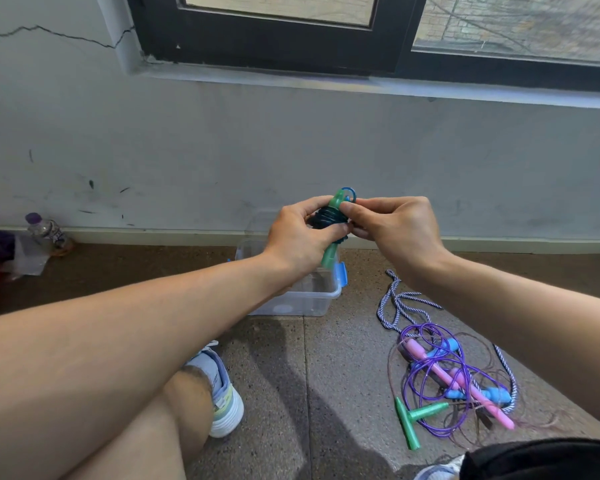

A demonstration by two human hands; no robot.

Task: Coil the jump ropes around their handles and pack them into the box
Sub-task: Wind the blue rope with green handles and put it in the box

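Observation:
My left hand (303,233) grips a green-handled jump rope (329,252) with dark blue cord (326,216) wound tightly round the handles. My right hand (394,226) pinches the blue cord end at the top of that bundle. Both hands hover above a clear plastic box (321,299) with blue clips that stands on the floor. To the right lies a tangled pile of ropes (454,375): a purple cord with pink handles, light-blue handles, a striped braided rope (399,306) and a green T-shaped handle (418,415).
I sit on a speckled brown floor facing a grey wall below a dark-framed window. A plastic bottle (45,232) and a bag lie at the far left by the wall. My knee and shoe (222,400) are at the bottom centre.

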